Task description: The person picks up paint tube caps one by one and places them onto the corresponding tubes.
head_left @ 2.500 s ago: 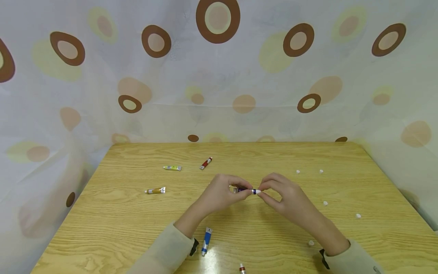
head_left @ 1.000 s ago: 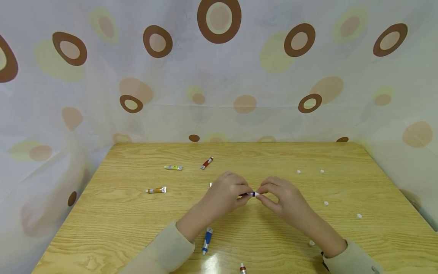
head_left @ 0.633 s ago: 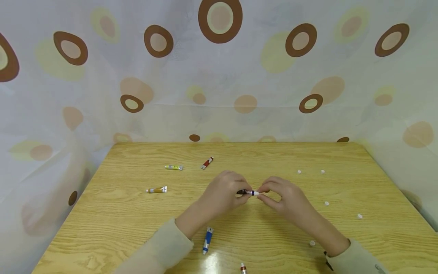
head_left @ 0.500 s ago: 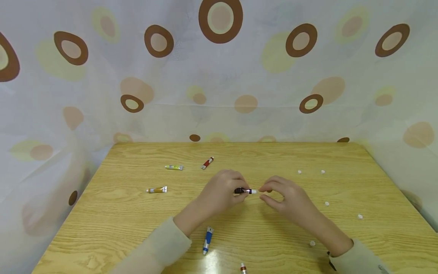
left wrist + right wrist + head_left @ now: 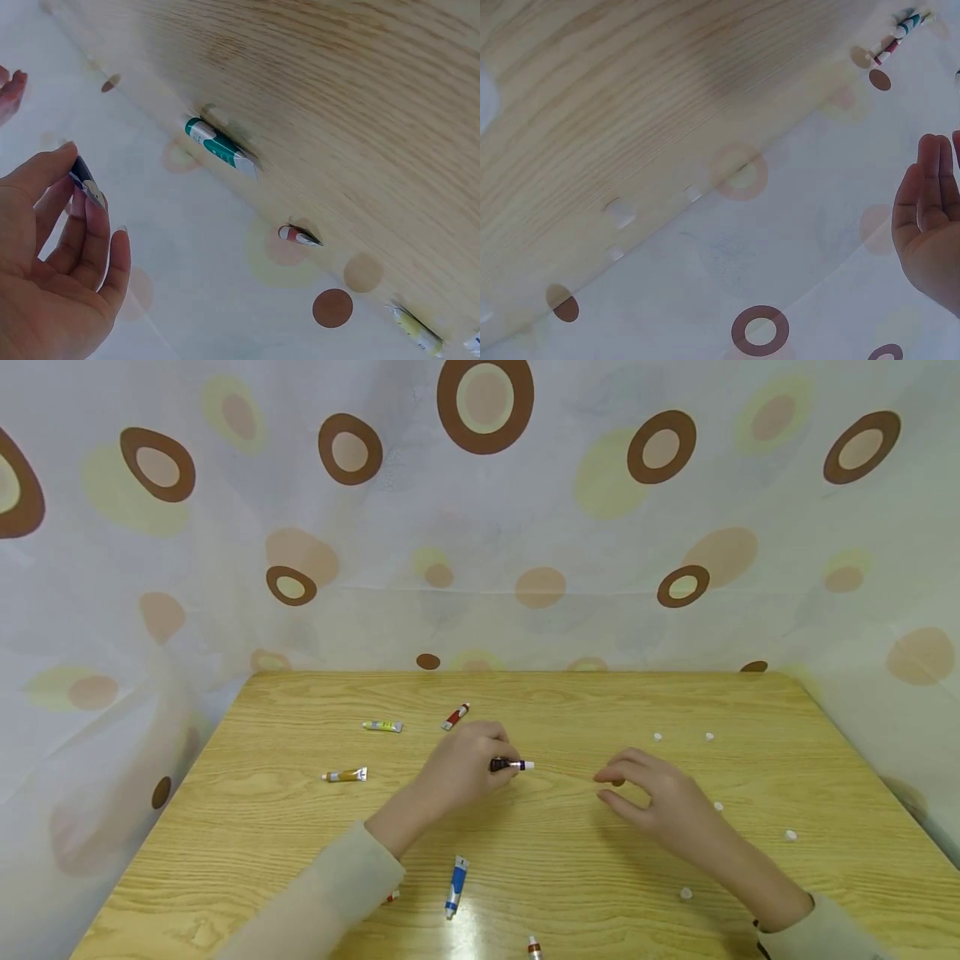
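My left hand [image 5: 467, 764] pinches a small dark paint tube [image 5: 499, 764] between thumb and fingers above the table; its white tip points right. In the left wrist view, the dark tube [image 5: 87, 182] sticks out from the fingertips, and a green paint tube [image 5: 221, 146] lies on the table beyond. My right hand [image 5: 663, 802] hovers to the right, thumb and index finger apart, nothing visible between them. A red paint tube [image 5: 455, 717] lies just behind the left hand. White caps [image 5: 717, 807] lie around the right hand, one partly behind it.
Yellow [image 5: 382, 727] and ochre [image 5: 345, 775] paint tubes lie at the left on the wooden table [image 5: 247, 843]. Nearer are a blue tube [image 5: 456, 887], a brown-banded tube [image 5: 534, 948] and a red-and-white end [image 5: 392, 897] by the left sleeve. A patterned curtain [image 5: 480, 527] surrounds the table.
Earlier both hands met at the tube, right fingers at its white tip. The right hand has let go and moved right; the left hand has carried the tube left and slightly away.
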`<action>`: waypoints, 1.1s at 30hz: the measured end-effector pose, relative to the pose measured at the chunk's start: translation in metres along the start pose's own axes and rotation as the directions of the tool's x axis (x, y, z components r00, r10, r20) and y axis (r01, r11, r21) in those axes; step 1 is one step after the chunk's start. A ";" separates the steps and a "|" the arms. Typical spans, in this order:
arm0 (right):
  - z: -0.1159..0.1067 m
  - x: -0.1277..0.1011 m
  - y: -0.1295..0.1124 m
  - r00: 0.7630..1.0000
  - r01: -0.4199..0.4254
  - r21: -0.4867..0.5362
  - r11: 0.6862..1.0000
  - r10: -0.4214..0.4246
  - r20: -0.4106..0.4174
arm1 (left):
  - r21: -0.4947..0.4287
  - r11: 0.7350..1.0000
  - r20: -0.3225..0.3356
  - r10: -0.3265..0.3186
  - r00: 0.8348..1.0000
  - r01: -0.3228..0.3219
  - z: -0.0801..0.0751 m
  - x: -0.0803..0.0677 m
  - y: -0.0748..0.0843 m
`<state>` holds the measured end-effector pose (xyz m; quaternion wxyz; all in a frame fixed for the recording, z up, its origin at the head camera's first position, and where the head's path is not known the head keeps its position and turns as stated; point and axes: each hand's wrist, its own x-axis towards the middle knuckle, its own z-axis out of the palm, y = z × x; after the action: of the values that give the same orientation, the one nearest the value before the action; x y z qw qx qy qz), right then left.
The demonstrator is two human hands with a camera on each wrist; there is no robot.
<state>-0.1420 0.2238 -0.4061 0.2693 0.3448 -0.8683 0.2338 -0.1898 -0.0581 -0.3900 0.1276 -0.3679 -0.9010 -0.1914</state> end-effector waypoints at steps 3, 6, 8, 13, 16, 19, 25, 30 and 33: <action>-0.003 -0.005 0.004 1.000 -0.006 -0.001 1.000 0.006 0.001 | -0.014 1.000 0.014 -0.022 1.000 0.023 0.000 0.000 -0.005; -0.006 -0.010 0.007 1.000 -0.011 0.002 1.000 0.011 0.006 | -0.019 0.999 0.022 -0.035 0.999 0.036 0.000 -0.001 -0.009; -0.008 -0.013 0.009 1.000 -0.015 0.004 1.000 0.015 0.009 | -0.019 0.999 0.030 -0.046 0.998 0.047 0.000 -0.001 -0.010; -0.012 -0.022 0.012 0.999 -0.028 -0.003 1.000 0.028 0.020 | -0.017 0.997 0.056 -0.074 0.996 0.075 0.002 -0.002 -0.014; -0.014 -0.027 0.013 0.999 -0.038 -0.019 0.999 0.039 0.029 | -0.004 0.996 0.075 -0.089 0.993 0.089 0.005 -0.002 -0.016; -0.016 -0.032 0.015 0.998 -0.043 -0.025 0.999 0.044 0.037 | 0.017 0.996 0.088 -0.092 0.992 0.090 0.008 -0.003 -0.019; -0.018 -0.044 0.018 0.998 -0.029 -0.006 1.000 0.029 0.047 | 0.056 0.996 0.090 -0.072 0.993 0.067 0.014 -0.004 -0.023; -0.019 -0.052 0.021 0.998 -0.016 0.006 1.000 0.016 0.060 | 0.071 0.995 0.104 -0.083 0.991 0.076 0.018 -0.005 -0.024; -0.021 -0.058 0.022 0.997 -0.017 0.016 1.000 0.016 0.069 | 0.095 0.992 0.112 -0.092 0.989 0.082 0.021 -0.005 -0.026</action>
<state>-0.1160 0.2777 -0.4316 0.2341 0.3477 -0.8779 0.2314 -0.2062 -0.0691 -0.4174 0.0829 -0.3326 -0.9298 -0.1340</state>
